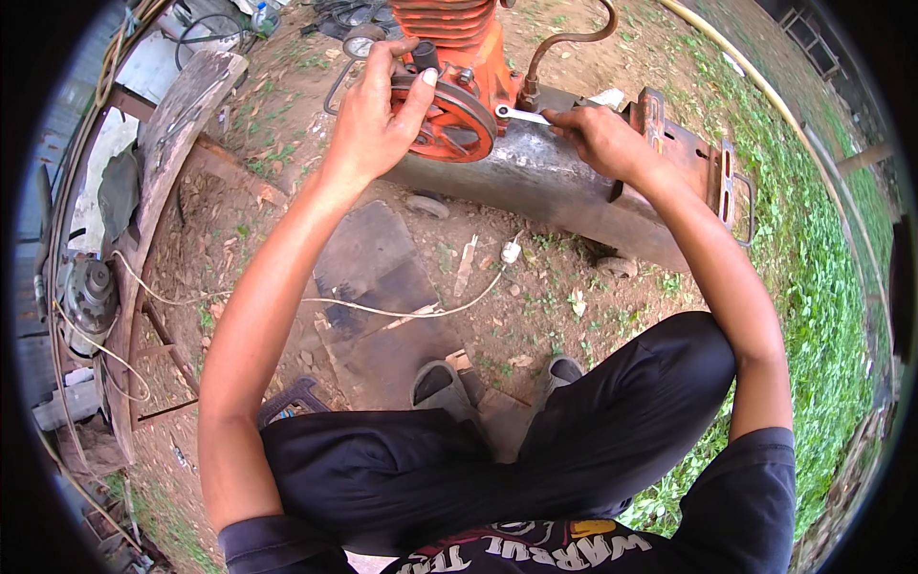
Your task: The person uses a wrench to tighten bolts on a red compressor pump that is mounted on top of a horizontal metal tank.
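Note:
An orange air compressor pump [449,29] with ribbed fins sits on a grey metal tank [497,172]. My left hand [375,120] grips the rim of its orange, black-edged pulley wheel [469,122], thumb on top near a short black cap [424,55]; some of its fingers are hidden behind the wheel. On the other side, my right hand [604,142] is closed round a silver wrench [524,116]. The wrench's ring end lies at the pump's base, right beside the wheel; whether it sits on a bolt I cannot tell.
A pressure gauge [360,44] stands left of the pump, and a copper-coloured pipe [574,38] curves up behind. A white plug [511,251] with its cord lies on the dirt. At the left are a wooden plank [153,201] and a grey power tool [91,292].

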{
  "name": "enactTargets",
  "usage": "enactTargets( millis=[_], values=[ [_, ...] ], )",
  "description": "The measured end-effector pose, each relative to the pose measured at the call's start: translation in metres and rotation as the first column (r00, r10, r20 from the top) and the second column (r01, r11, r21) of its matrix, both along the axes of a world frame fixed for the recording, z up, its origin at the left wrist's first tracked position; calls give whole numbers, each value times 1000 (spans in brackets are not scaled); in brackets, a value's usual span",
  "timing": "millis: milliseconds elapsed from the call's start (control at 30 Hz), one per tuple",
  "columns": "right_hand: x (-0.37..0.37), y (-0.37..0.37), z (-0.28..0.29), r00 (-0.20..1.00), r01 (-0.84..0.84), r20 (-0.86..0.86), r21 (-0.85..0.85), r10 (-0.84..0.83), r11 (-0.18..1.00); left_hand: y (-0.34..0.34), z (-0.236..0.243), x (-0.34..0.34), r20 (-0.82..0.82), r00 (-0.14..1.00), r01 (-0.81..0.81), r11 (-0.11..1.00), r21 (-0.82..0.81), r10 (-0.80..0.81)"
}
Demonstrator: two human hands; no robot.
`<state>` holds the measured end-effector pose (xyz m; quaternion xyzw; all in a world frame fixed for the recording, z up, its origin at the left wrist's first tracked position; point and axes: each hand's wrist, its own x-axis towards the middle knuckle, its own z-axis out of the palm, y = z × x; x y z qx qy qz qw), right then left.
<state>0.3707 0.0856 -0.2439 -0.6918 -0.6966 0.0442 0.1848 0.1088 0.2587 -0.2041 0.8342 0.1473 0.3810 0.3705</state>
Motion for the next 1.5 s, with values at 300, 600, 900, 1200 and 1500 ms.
enactTargets(
  millis=[300,600,900,1200,1500],
  values=[
    [-23,10,39,966,113,255,-262,-44,958,6,-2,-6,-43,998,53,998,-21,-54],
    [-44,-3,6,997,19,-73,-132,-28,991,14,-8,-6,-78,997,20,996,92,-13],
    [-94,-15,63,681,227,-565,-441,-465,868,4,-9,-1,18,999,-29,997,-70,30],
    [-42,-33,41,865,269,-356,-267,-355,925,13,-25,4,94,981,-119,905,-408,171],
    [-36,-28,12,949,95,-300,-14,-94,995,16,-23,1,68,973,-190,931,-311,221]
  ],
)
